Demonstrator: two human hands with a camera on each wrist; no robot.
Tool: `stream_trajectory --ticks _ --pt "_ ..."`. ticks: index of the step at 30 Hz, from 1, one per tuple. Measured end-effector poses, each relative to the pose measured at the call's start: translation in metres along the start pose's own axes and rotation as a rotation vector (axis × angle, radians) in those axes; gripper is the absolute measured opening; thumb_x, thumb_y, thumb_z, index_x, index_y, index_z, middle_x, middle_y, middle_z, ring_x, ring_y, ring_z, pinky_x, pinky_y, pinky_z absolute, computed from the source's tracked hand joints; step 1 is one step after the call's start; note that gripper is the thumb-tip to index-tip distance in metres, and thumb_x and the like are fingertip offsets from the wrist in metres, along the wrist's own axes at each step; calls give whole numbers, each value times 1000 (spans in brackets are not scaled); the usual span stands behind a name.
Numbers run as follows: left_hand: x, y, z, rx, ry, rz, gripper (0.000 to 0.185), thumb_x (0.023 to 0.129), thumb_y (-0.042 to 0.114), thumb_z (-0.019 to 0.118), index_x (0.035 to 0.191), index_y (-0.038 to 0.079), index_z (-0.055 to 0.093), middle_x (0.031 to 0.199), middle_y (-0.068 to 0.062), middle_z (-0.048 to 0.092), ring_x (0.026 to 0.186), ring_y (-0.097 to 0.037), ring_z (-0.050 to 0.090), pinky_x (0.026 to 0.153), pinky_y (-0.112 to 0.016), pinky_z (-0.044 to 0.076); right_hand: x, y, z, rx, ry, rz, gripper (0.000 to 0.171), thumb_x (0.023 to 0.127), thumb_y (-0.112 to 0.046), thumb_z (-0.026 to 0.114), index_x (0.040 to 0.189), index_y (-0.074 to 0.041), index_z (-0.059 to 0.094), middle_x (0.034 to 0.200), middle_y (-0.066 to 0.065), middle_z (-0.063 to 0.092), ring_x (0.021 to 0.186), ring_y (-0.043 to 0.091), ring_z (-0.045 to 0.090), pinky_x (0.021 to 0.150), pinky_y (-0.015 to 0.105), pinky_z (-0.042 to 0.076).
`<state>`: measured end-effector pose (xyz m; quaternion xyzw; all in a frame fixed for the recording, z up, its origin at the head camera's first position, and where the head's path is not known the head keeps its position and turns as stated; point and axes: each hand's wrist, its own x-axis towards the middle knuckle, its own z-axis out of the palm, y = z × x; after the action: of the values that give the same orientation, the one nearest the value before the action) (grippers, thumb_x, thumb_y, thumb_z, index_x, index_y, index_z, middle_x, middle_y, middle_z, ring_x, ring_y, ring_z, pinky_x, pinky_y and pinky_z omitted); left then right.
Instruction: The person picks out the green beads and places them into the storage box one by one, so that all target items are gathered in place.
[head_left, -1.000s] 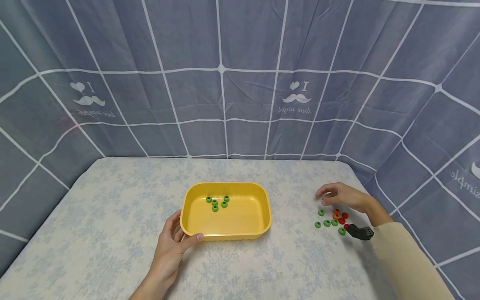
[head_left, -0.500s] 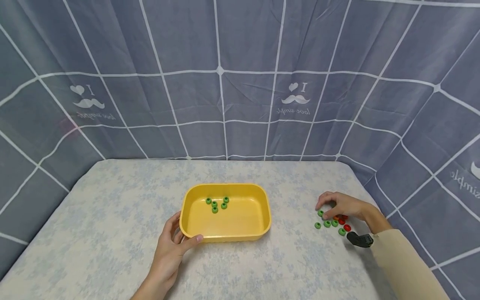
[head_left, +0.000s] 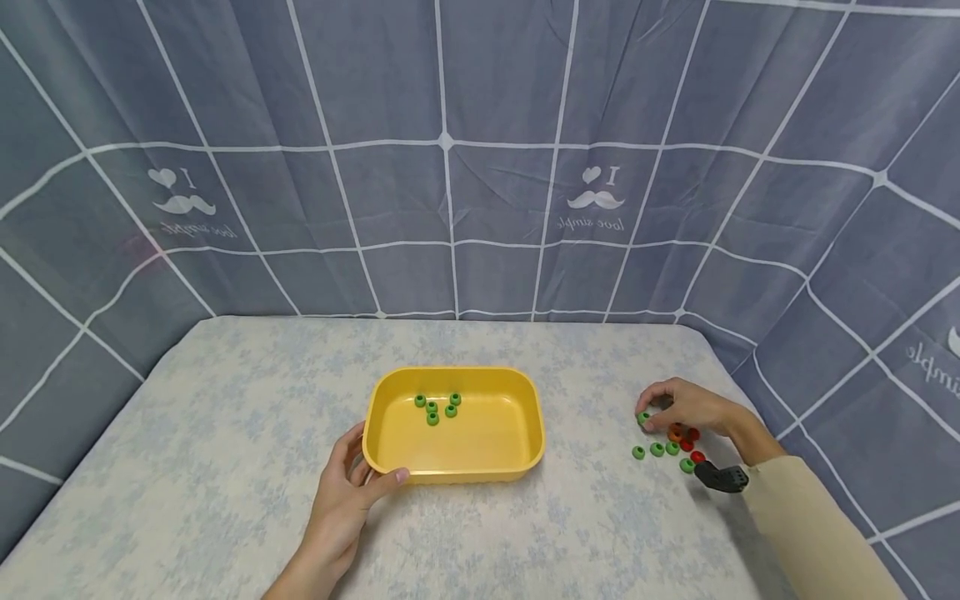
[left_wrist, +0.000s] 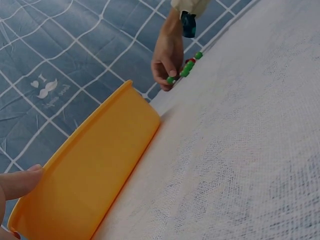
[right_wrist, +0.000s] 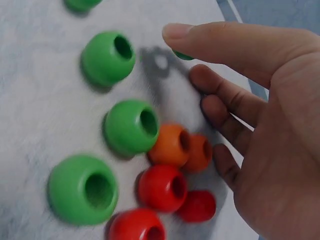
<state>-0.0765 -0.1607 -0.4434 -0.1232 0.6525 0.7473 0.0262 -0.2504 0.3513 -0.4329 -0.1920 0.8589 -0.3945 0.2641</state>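
My left hand (head_left: 339, 500) grips the near left corner of a yellow plastic tray (head_left: 480, 477), thumb over the rim and fingers along the left side. Inside the tray lie several green beads (head_left: 432, 419). At the right, my right hand (head_left: 693, 408) pinches a green bead (head_left: 643, 417) between thumb and fingers; the thumb hides most of it in the right wrist view, where a shadow with a bright hole falls on the cloth. Beside that hand are several loose green beads (right_wrist: 131, 128), red beads (right_wrist: 162, 188) and orange beads (right_wrist: 170, 145), all with wide holes.
A pale cloth with blue flowers (head_left: 247, 400) covers the table. Grey-blue curtains (head_left: 495, 200) with white lines hang behind it and at both sides. A black wrist device (head_left: 722, 477) sits at the right cuff, close over the nearest beads.
My right hand has come down to the bead group, taken a green bead between thumb and fingers, and raised it slightly. The left hand and tray have stayed in place.
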Motion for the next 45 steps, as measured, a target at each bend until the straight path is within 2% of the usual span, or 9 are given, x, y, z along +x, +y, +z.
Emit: stream_trajectory --ticks 2,7,14,19,31,39,45 --pt "0 0 0 0 -1 3 101 87 1 83 164 10 19 165 -13 23 147 -28 37 109 -21 44 2 -4 -1 13 2 1 18 95 -14 77 108 -2 73 95 13 65 72 22 53 57 33 51" --pt "-1 -1 1 -3 -5 7 101 87 1 83 164 9 18 165 -14 22 147 -29 37 109 -22 44 10 -13 -2 -25 10 -36 17 95 -13 77 107 -3 74 101 11 64 87 25 53 70 34 52" --pt "-1 -1 2 -2 0 2 101 87 0 83 164 10 18 166 -13 21 147 -29 37 109 -21 44 18 -28 -3 -16 -9 -67 18 95 -11 76 108 1 72 105 14 65 93 32 59 78 45 56" --pt "-1 -1 2 -4 2 2 101 88 1 83 164 10 19 166 -14 22 147 -29 38 110 -23 44 23 -32 -4 -20 -14 -73 19 96 -10 76 109 2 70 109 15 65 98 34 62 85 45 54" --pt "-1 -3 3 -13 -6 15 99 88 1 82 164 9 19 166 -14 22 147 -29 37 111 -24 43 35 -46 -6 -10 -21 -82 24 98 -11 72 116 5 66 114 17 61 93 34 62 82 51 51" --pt "-1 -2 2 -8 -6 8 100 88 2 83 164 10 19 166 -13 22 147 -29 37 109 -22 44 43 -67 -5 -36 -41 -80 24 98 -9 71 116 6 65 115 14 62 100 31 62 84 55 53" --pt "0 -2 -1 10 2 6 102 88 2 83 165 10 17 166 -15 21 147 -31 37 108 -21 45 55 -86 -1 -49 -57 -108 20 97 -6 71 114 4 66 108 11 64 98 30 63 84 54 55"
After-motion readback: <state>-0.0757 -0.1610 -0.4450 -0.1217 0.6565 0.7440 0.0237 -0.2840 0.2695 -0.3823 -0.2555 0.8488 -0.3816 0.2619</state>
